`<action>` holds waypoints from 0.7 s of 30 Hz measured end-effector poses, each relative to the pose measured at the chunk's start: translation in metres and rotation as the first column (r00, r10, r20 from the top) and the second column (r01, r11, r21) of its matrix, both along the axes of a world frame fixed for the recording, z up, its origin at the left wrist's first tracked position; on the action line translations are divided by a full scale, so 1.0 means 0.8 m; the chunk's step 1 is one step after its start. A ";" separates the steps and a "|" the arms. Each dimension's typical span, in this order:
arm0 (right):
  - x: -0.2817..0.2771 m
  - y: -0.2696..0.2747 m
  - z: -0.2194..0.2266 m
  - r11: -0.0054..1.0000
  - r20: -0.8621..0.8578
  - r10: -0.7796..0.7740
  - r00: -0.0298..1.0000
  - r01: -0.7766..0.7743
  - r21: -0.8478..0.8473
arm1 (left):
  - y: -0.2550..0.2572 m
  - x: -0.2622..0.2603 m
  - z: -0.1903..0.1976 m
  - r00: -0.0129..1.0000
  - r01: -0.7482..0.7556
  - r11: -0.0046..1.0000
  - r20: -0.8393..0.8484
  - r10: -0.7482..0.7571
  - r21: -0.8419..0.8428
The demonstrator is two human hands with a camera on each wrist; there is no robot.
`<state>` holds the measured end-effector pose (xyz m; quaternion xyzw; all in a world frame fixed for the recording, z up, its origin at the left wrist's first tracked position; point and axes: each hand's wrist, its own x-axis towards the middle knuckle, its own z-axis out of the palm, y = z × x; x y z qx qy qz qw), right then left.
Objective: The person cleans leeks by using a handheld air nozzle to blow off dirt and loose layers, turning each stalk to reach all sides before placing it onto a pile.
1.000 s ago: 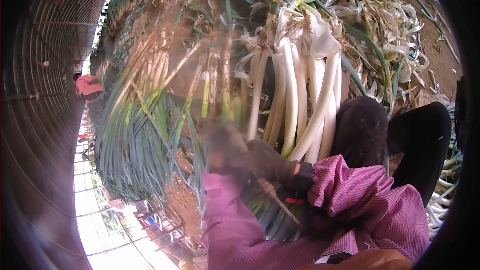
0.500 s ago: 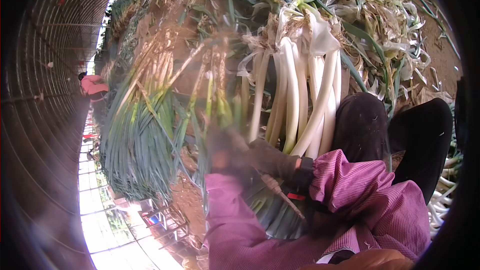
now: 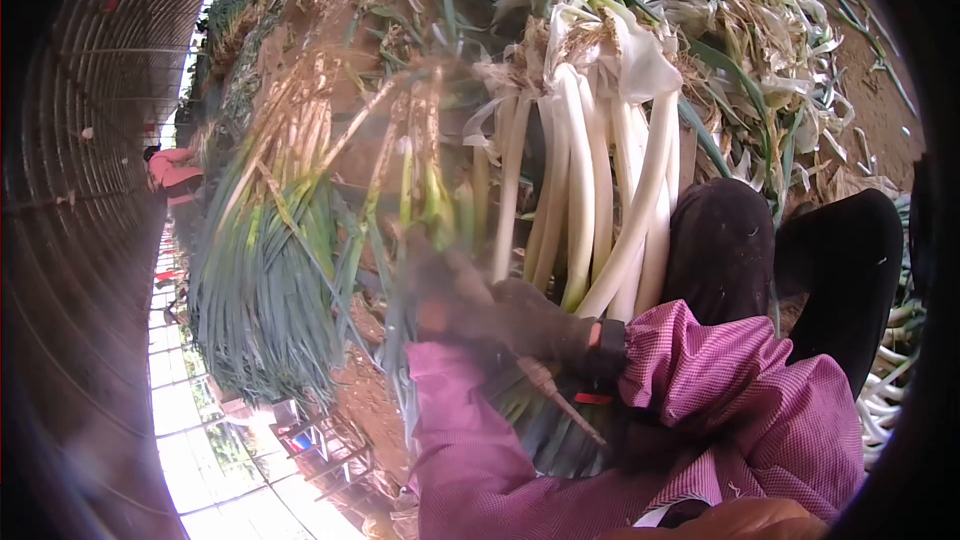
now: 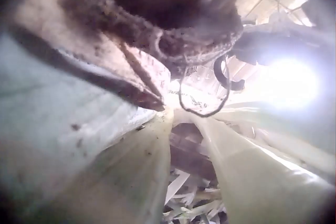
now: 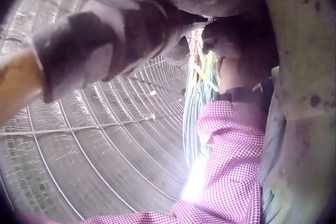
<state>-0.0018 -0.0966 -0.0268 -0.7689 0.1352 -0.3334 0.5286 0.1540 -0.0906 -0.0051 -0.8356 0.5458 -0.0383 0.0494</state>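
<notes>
My gloved right hand (image 3: 540,320) grips a slim stick-like tool (image 3: 542,380) that tapers toward my body. Up close in the right wrist view, the tool is a shaft (image 5: 79,50) wrapped in dark tape, with a tan end. My left hand (image 3: 440,290) is against the right one, blurred in the head view; I cannot tell what its fingers hold. Pale green leek leaves (image 4: 121,166) spread below the left glove (image 4: 173,3). Cleaned white leeks (image 3: 585,190) lie just beyond the right hand, roots away from me, their green tops (image 3: 560,440) showing under my arms.
To the left lies a bundle of unpeeled leeks (image 3: 270,280) with soil on the stalks. Stripped skins and leaves (image 3: 770,50) are heaped at the far right. My bent knee (image 3: 725,250) borders the white leeks. Another person (image 3: 175,170) bends over farther off, by the greenhouse wall (image 3: 90,240).
The head view sways slightly right and back left. Both hands stay together in nearly the same place, and the leeks lie as before.
</notes>
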 end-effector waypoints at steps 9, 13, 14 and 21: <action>-0.003 -0.004 0.009 0.996 -0.097 0.020 0.995 -0.028 -0.086 | 0.002 -0.004 -0.001 1.000 0.022 1.000 -0.007 -0.022 -0.009; 0.004 0.000 0.000 0.999 -0.077 -0.034 0.996 0.036 0.029 | 0.001 -0.007 -0.001 0.999 0.032 0.999 0.000 -0.032 -0.010; 0.009 0.005 -0.007 0.997 -0.050 -0.076 0.996 0.076 -0.003 | 0.001 -0.009 -0.001 0.999 0.036 0.999 0.000 -0.036 -0.010; 0.011 0.001 0.004 0.957 -0.031 -0.120 0.992 0.124 0.262 | 0.003 -0.016 -0.003 0.998 0.066 0.998 0.008 -0.066 -0.010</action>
